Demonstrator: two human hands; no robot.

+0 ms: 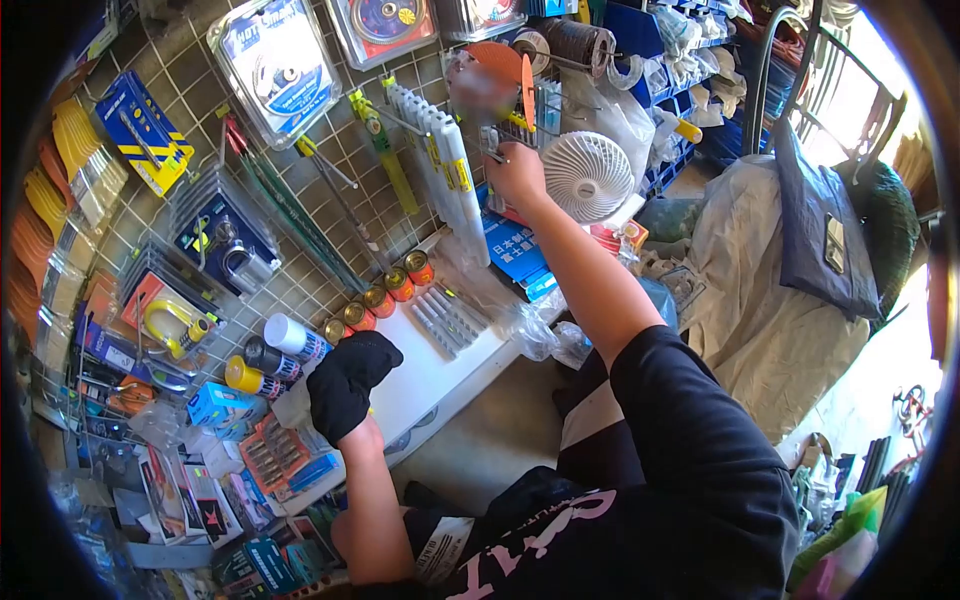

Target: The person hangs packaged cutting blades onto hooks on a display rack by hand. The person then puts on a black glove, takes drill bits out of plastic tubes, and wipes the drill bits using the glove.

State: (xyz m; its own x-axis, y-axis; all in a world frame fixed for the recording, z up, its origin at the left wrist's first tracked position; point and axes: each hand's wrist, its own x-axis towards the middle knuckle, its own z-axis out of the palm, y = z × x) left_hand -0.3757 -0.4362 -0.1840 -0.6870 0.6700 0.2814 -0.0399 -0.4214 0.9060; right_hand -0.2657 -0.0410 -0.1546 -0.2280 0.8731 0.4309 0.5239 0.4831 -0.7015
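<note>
A black cloth [345, 385] covers the fingers of my left hand [362, 440], above the white shelf [420, 385] and beside the spray cans [290, 335]. My right hand [516, 172] is raised at the wire grid, its fingers closed around a small metallic item [490, 142] too small to name. Just right of that hand stands a white fan [588, 178]. Orange discs [490, 75] hang above it, partly blurred. Packs of long drill bits [440, 150] hang to its left. Silver bits [447, 320] lie on the shelf near a row of small orange cans [400, 283].
Packaged tools hang over the wire grid [330, 110] at the left. A blue box [515, 250] lies below my right hand. Blue bins [670, 90] stand at the upper right, with a draped beige cover [740, 290] below. Boxes [222, 408] crowd the lower left.
</note>
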